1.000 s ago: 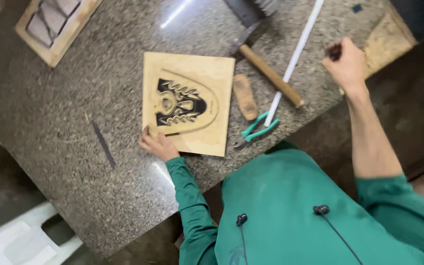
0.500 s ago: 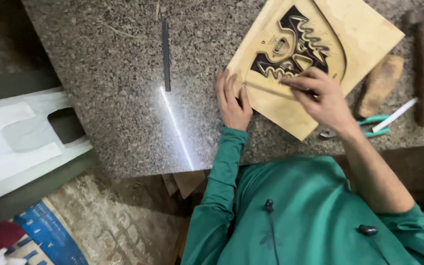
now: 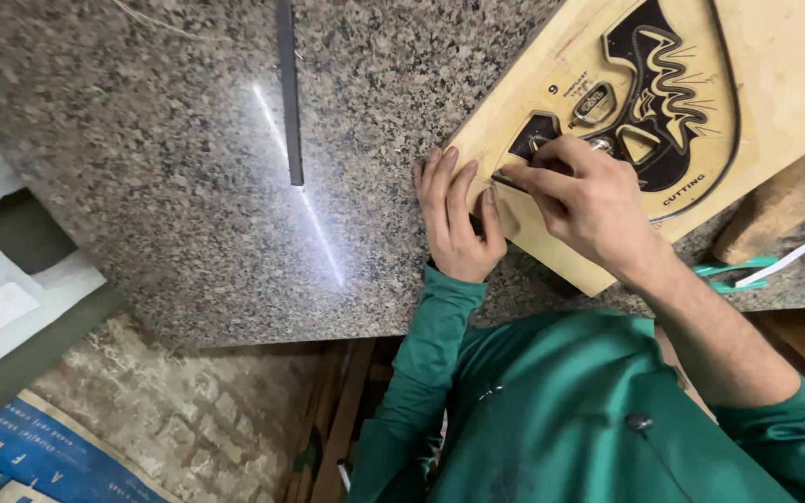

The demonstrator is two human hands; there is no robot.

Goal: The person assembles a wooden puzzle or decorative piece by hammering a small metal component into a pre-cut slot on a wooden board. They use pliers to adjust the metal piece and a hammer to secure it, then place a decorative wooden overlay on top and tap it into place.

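Green long-sleeved shirt, small black clip-on microphones.

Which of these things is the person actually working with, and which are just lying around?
In use:
wooden board, steadied by the left hand
thin tool, pinched in the right hand

Lying about:
dark metal strip
wooden block
green-handled tool

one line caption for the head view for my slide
Left hand steadies a square wooden board on the speckled granite counter; right hand presses a thin tool onto it.
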